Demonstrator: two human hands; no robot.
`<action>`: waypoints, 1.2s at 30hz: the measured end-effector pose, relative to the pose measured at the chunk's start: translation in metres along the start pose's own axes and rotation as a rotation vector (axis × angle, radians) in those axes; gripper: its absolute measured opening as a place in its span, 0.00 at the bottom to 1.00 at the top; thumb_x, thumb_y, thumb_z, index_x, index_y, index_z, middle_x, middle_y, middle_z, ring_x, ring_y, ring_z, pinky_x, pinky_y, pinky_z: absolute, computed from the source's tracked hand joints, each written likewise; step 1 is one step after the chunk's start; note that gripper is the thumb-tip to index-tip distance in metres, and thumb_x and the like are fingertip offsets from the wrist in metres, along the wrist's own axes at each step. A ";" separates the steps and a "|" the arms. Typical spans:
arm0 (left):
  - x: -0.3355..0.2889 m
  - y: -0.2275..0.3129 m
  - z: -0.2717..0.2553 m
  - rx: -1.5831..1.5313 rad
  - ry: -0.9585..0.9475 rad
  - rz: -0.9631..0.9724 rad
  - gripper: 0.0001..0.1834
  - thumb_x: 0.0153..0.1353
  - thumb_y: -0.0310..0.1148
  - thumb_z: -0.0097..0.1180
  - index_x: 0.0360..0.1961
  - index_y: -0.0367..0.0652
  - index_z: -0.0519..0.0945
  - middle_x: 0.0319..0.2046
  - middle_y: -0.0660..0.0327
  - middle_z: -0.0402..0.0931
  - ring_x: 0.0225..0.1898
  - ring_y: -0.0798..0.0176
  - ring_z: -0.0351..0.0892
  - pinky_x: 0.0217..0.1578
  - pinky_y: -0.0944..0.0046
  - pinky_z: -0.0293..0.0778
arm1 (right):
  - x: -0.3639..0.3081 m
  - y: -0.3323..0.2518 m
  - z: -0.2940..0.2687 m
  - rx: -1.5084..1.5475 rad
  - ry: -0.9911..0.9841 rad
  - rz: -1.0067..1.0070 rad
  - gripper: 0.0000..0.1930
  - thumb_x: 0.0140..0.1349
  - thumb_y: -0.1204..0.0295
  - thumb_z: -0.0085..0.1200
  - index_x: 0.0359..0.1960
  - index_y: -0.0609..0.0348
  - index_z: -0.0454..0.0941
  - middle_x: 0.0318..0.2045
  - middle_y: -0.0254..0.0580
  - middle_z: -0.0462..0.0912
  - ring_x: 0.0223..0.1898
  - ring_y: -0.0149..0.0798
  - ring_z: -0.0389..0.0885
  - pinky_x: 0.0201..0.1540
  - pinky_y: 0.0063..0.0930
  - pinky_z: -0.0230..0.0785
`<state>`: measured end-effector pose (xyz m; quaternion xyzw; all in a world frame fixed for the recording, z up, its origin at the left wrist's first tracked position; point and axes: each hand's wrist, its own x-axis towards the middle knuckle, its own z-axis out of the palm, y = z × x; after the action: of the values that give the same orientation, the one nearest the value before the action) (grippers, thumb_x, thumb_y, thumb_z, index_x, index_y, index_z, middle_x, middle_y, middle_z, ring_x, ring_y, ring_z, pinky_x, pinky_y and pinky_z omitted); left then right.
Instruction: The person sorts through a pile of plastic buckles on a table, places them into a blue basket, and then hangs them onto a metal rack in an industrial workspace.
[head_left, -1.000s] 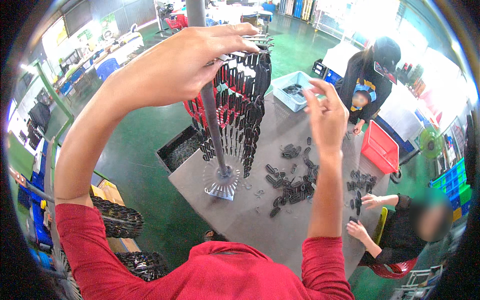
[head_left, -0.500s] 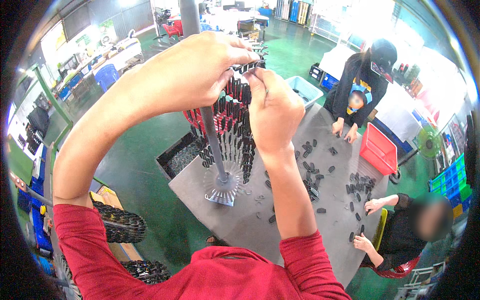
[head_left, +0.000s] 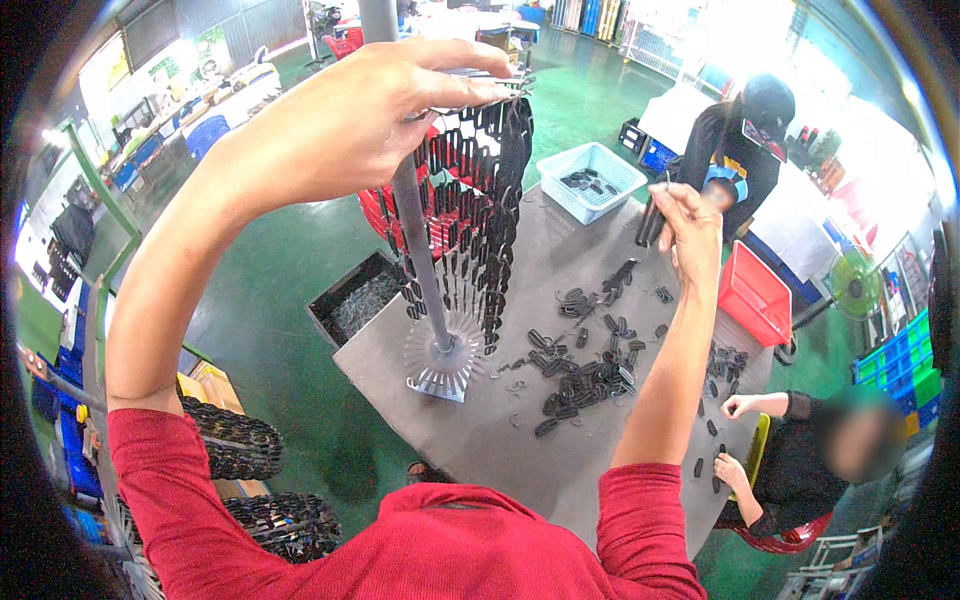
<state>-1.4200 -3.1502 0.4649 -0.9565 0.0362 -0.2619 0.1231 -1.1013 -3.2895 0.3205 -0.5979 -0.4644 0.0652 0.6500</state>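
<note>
My left hand (head_left: 395, 105) is raised at the top of a tall rack, its fingers stretched out and their tips touching one of the rack's metal hooks. Rows of small black oblong pieces (head_left: 500, 215) hang there around a grey pole (head_left: 424, 265). Off to the right, above the table, my right hand (head_left: 693, 225) pinches a few black oblong pieces (head_left: 649, 222) that dangle from its fingertips. Below lies a heap of similar black pieces (head_left: 585, 380), spread over the grey table (head_left: 480, 450).
A light blue basket (head_left: 592, 205) with black pieces stands at the table's far edge, a red tray (head_left: 755, 295) at its right. Two people in dark clothes handle pieces there: one person (head_left: 735, 140) far right, another (head_left: 790, 450) near right. A dark bin (head_left: 360, 300) sits left of the table.
My right hand has left the rack's top and moved right, now with black pieces in it. My left hand has stayed up there, its fingers more stretched out.
</note>
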 end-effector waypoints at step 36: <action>0.021 0.033 -0.016 0.124 -0.210 -0.117 0.24 0.57 0.17 0.44 0.56 0.40 0.75 0.57 0.52 0.72 0.56 0.53 0.74 0.57 0.57 0.72 | -0.017 -0.078 0.090 0.419 -0.323 -0.068 0.11 0.64 0.66 0.55 0.36 0.60 0.83 0.24 0.37 0.84 0.11 0.16 0.57 0.14 0.12 0.48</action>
<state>-1.4098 -3.1885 0.4803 -0.9697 -0.0490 -0.1690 0.1696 -1.2090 -3.2570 0.3638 -0.4161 -0.5582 0.2325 0.6791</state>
